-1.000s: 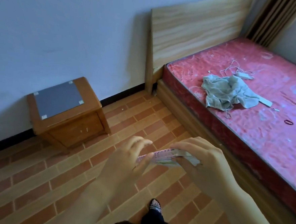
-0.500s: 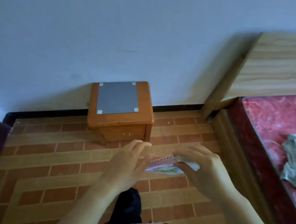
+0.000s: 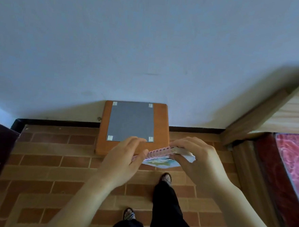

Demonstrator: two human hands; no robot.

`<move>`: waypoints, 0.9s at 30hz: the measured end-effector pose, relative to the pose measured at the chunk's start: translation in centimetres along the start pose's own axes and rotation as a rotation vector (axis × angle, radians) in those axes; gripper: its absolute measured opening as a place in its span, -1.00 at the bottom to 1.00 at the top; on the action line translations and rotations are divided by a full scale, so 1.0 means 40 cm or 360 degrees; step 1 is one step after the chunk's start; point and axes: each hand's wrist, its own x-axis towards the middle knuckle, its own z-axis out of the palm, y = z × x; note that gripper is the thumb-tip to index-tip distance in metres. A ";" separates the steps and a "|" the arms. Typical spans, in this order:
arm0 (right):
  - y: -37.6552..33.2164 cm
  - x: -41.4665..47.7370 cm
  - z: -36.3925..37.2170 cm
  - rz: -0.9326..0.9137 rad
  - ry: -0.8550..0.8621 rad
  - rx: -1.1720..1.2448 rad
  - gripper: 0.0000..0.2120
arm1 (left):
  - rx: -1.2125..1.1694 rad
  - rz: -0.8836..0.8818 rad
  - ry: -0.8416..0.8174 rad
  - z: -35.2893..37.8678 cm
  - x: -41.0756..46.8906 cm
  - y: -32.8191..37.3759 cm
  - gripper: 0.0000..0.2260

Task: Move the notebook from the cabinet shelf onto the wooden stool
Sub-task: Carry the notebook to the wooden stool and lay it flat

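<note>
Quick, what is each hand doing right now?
Left hand: holds the left end of the spiral notebook.
Right hand: grips the right end of the spiral notebook.

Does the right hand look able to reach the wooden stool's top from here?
Probably yes. The right hand, gripping the notebook with the left hand, is just before the wooden stool; nothing shows on its top or between.

stool (image 3: 162,125) nearer, notebook (image 3: 162,151) at its front
</note>
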 end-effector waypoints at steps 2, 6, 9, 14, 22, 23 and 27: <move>0.051 0.053 0.004 -0.0020 -0.0041 -0.0018 -0.72 | -0.0014 -0.0020 0.0004 -0.001 0.062 -0.006 -0.62; 0.150 0.164 -0.004 -0.0064 -0.0175 0.0044 -0.73 | -0.0003 -0.0119 0.0023 -0.011 0.198 -0.016 -0.66; 0.225 0.250 -0.011 -0.0058 -0.0212 0.0053 -0.73 | 0.0004 -0.0163 0.0017 -0.019 0.300 -0.019 -0.65; 0.325 0.383 0.013 -0.0102 -0.0343 0.0064 -0.72 | -0.0055 -0.0235 0.0053 -0.015 0.438 -0.021 -0.66; 0.435 0.525 0.128 -0.0049 -0.0385 0.0080 -0.73 | -0.0111 -0.0262 -0.0098 -0.012 0.569 -0.092 -0.65; 0.448 0.535 0.149 -0.0031 -0.0386 0.0092 -0.73 | -0.0109 -0.0267 -0.0119 -0.012 0.584 -0.106 -0.64; 0.500 0.556 0.228 0.0036 -0.0429 0.0088 -0.74 | -0.0100 -0.0278 -0.0181 0.000 0.636 -0.156 -0.64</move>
